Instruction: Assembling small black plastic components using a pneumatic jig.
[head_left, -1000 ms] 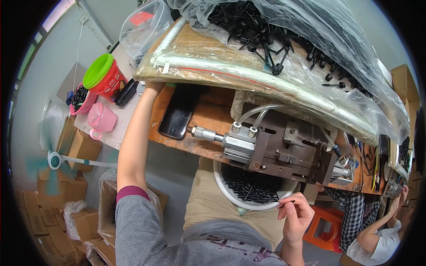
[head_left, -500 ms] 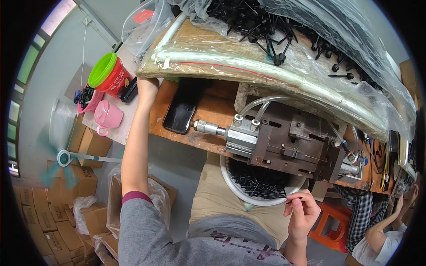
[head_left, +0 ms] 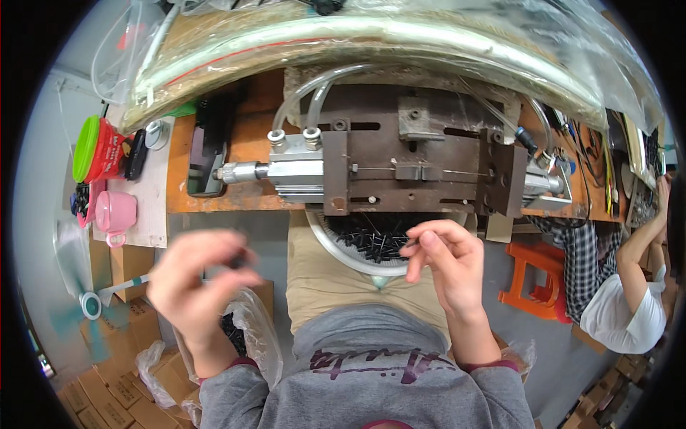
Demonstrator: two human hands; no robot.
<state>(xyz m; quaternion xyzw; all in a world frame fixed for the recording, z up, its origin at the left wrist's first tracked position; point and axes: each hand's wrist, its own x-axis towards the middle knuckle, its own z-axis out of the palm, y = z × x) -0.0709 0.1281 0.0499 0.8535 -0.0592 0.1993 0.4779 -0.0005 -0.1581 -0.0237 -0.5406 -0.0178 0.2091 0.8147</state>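
My left hand (head_left: 196,280) is blurred, low at the left in front of my lap, with its fingers closed on a small black part (head_left: 240,259). To the right, my right hand (head_left: 449,266) pinches a thin small black part (head_left: 410,244) between thumb and forefinger, just above the white bowl (head_left: 334,250). The bowl holds several black parts and rests on my lap. Directly beyond the bowl, a brown metal fixture (head_left: 407,168) with a silver air cylinder (head_left: 286,171) sits on the wooden bench (head_left: 246,139).
A clear plastic bag (head_left: 400,50) arches over the bench top. A dark phone (head_left: 207,150), a red jar with a green lid (head_left: 96,150) and a pink cup (head_left: 116,211) sit left. A fan (head_left: 86,300) and cardboard boxes (head_left: 107,386) are lower left. An orange stool (head_left: 530,280) and another person (head_left: 629,286) are right.
My left hand has come down from the bench's top edge to my lap with a black part. My right hand rose toward the bowl. The view tilted toward the fixture.
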